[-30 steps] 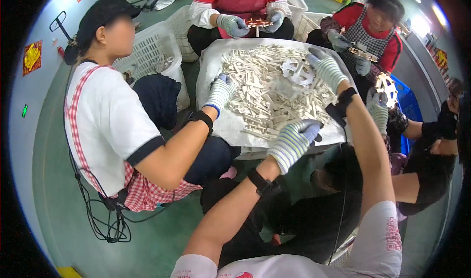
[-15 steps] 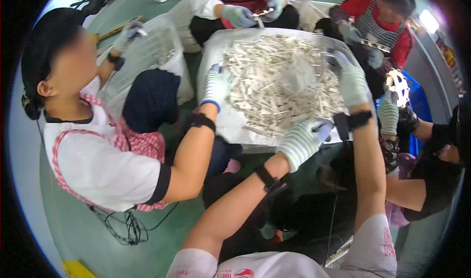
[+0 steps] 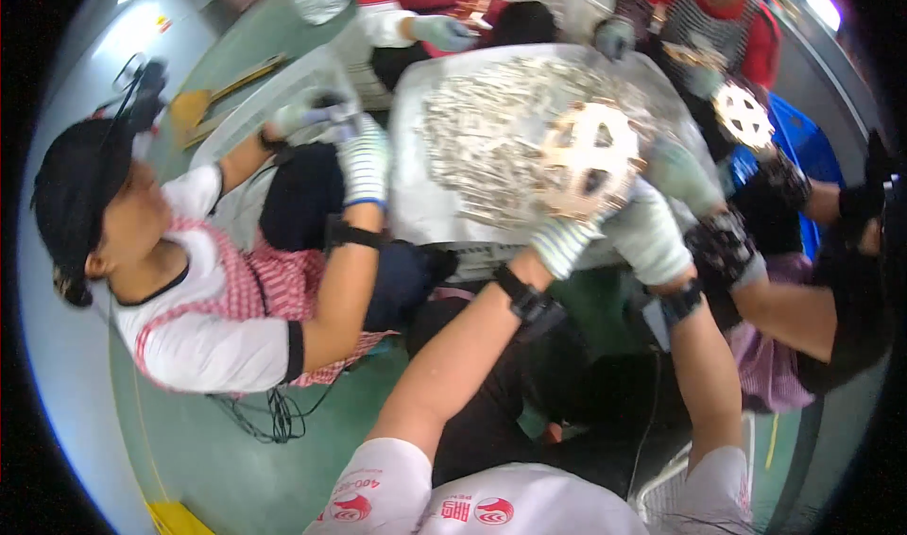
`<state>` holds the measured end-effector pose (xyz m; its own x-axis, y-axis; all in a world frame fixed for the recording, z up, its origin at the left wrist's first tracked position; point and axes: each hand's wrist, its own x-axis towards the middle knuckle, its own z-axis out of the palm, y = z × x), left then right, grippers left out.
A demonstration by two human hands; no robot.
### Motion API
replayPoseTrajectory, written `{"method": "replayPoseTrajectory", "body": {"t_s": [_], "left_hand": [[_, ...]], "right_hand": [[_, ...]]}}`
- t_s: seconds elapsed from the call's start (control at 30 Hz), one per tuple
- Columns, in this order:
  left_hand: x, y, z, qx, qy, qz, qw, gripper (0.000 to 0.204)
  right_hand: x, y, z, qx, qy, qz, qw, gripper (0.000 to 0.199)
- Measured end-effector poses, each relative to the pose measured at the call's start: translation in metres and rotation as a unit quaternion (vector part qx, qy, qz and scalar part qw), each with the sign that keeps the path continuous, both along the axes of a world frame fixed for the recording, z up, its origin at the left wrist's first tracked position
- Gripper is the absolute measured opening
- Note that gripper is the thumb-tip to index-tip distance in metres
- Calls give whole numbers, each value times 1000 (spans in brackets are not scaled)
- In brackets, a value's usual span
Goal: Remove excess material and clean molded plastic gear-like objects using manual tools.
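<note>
A round, copper-coloured openwork piece (image 3: pixel 590 152), with several cut-out windows and a notched rim, stands tilted above the near right part of a white-lined tub (image 3: pixel 411 190). Closed at its lower left edge is my left hand (image 3: pixel 564 244) in a striped glove; its fingertips are partly hidden by the piece. My right hand (image 3: pixel 652 239), gloved and slightly blurred, grips the lower right edge. Many pale, narrow strips (image 3: pixel 482 148) lie heaped in the tub behind the piece. Another person's gloved hand (image 3: pixel 682 174) is over the tub's right side, close to my right hand.
At left, a person in a checked apron (image 3: pixel 231 275) holds both gloved hands (image 3: pixel 362 162) near a translucent bin (image 3: pixel 326 67). Across the tub, a person handles a copper-coloured piece (image 3: pixel 472 8). Another round piece (image 3: pixel 744 115) shines by a blue crate (image 3: pixel 803 148). Black cables (image 3: pixel 274 417) lie on the floor.
My right hand has come back from the tub's right side to beside my left. The round piece now shows between them. The left co-worker's hand has moved from the tub toward the bin.
</note>
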<state>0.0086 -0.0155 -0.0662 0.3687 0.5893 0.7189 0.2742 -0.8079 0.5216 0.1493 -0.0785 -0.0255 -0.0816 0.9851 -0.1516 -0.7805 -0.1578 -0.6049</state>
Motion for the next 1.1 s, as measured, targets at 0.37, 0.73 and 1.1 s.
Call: {"method": "replayPoseTrajectory", "body": {"t_s": [0.37,0.73,1.1], "left_hand": [[-68,36,-59,42,402,187,895,44],[-71,25,-69,98,563,213,793,44],[-54,21,-27,5,285,67,956,46]], "right_hand": [[62,-12,31,1,-686,-141,714,24],[56,13,-15,47,-897,-123,421,27],[56,21,0,106,-844,-195,488,16]]}}
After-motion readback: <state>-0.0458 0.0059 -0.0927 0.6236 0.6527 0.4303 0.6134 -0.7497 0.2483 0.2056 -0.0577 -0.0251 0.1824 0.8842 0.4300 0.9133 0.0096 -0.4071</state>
